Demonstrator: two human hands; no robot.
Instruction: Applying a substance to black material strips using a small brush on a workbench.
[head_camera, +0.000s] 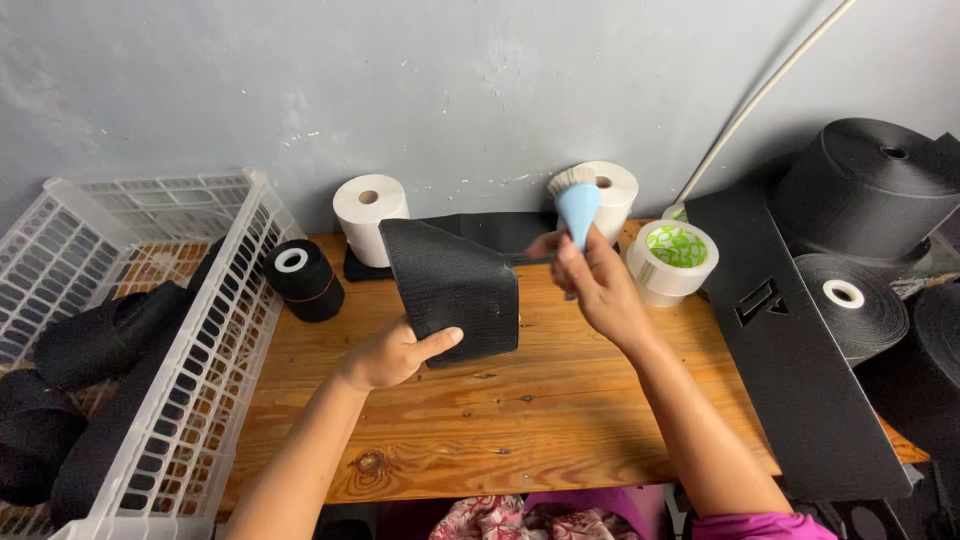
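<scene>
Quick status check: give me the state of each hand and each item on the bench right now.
Left hand: gripping black mesh piece, held upright.
Right hand: raised, holding blue-handled brush, bristles up.
Clear tape roll: lying flat.
White paper rolls: standing on end.
Small black roll: lying on its side.
White basket: holding black webbing.
Large black webbing rolls: stacked at right.

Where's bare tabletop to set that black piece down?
Bare wood runs along the front, between the white basket and the long black panel, below the left hand and right hand. The back edge is crowded: black spool, white rolls, tape roll.
</scene>
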